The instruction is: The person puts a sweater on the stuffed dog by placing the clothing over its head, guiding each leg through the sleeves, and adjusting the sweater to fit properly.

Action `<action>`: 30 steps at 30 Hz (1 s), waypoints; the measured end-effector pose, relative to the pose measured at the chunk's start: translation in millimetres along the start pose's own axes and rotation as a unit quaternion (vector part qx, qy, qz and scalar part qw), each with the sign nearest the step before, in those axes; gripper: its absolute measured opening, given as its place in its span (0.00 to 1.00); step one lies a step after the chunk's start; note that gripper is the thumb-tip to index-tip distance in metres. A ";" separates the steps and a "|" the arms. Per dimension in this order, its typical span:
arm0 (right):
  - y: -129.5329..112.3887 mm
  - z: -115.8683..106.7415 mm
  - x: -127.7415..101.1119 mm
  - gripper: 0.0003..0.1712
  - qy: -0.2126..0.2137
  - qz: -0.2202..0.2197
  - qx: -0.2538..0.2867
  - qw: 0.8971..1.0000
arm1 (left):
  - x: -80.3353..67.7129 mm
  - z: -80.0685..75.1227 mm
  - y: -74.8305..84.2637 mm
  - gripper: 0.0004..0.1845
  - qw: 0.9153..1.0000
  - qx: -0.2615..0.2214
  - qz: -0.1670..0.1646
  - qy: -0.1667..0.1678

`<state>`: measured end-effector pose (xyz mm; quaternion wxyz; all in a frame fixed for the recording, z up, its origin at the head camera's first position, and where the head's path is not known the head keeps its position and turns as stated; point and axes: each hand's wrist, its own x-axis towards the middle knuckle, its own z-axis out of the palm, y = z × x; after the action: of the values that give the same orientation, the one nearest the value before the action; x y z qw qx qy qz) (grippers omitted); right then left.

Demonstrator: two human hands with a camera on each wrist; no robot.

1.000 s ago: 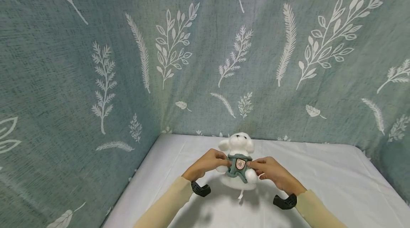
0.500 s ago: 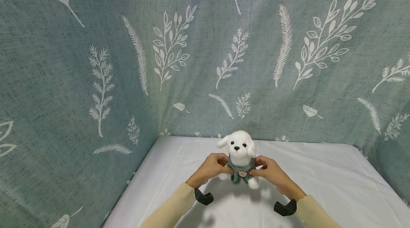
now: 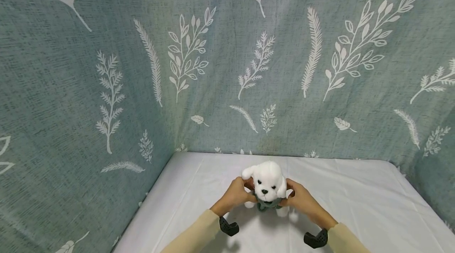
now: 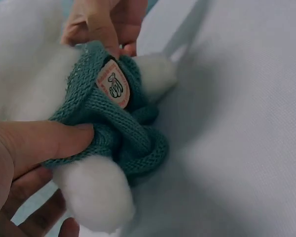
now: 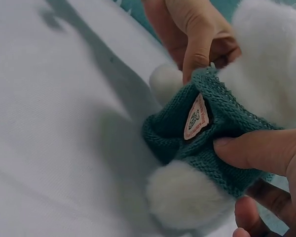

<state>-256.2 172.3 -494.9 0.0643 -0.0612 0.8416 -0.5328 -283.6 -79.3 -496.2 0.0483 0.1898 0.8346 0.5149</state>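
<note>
A white plush dog [image 3: 266, 184] stands upright on the white sheet [image 3: 355, 201], facing me. It wears a teal knitted sweater [image 4: 123, 133] [image 5: 207, 133] with a small pink badge [image 4: 113, 85] [image 5: 196, 117]. My left hand [image 3: 237, 193] pinches the sweater at the toy's left side, thumb pressed on the knit. My right hand [image 3: 300, 199] pinches the sweater on the other side. In both wrist views the knit is bunched up around the body above the white paws [image 4: 91, 195] [image 5: 187, 195].
A grey-green curtain with white leaf prints [image 3: 227, 67] walls the back and the left side. The white sheet spreads out to the right and toward me. Black wrist mounts [image 3: 228, 227] [image 3: 315, 239] sit under both sleeves.
The plush dog went from lying back with its belly up to standing upright and facing me. Both hands moved with it and slid up to the sweater's sides under the head.
</note>
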 end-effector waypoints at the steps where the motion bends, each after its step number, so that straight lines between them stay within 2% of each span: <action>1: 0.4 0.3 -0.6 0.34 -0.002 -0.002 0.000 1.000 | -0.4 0.4 -0.3 0.15 1.000 -0.002 0.001 0.001; 9: 0.7 3.1 -1.5 0.27 -0.008 -0.012 -0.016 1.000 | -2.1 2.0 -5.9 0.20 1.000 0.003 0.019 0.001; 17: 4.2 5.0 -3.1 0.26 -0.008 -0.009 -0.024 1.000 | -5.6 6.1 -9.9 0.28 1.000 -0.005 0.011 0.011; 20: 4.7 4.9 -3.6 0.25 -0.010 -0.009 -0.018 1.000 | -6.0 4.0 -9.7 0.29 1.000 -0.017 0.017 -0.006; 24: 5.9 2.1 -4.6 0.25 -0.020 -0.017 -0.014 1.000 | -4.8 -9.7 -6.8 0.29 0.997 -0.030 0.024 -0.063; 26: 6.6 -0.8 -5.9 0.25 -0.028 -0.022 -0.017 0.999 | -3.3 -20.3 -4.1 0.27 0.996 -0.025 0.019 -0.079; 28: 6.2 -5.1 -7.9 0.25 -0.039 -0.022 -0.017 0.999 | -1.2 -31.8 -0.3 0.24 0.997 -0.007 0.009 -0.074; 30: 5.4 -9.8 -9.9 0.25 -0.048 -0.023 -0.019 0.998 | 1.5 -43.1 5.8 0.20 0.999 0.016 -0.001 -0.051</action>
<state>-248.4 185.0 -495.2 0.0912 -0.1072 0.8460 -0.5143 -295.2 -112.7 -470.9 0.0884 0.2159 0.8395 0.4908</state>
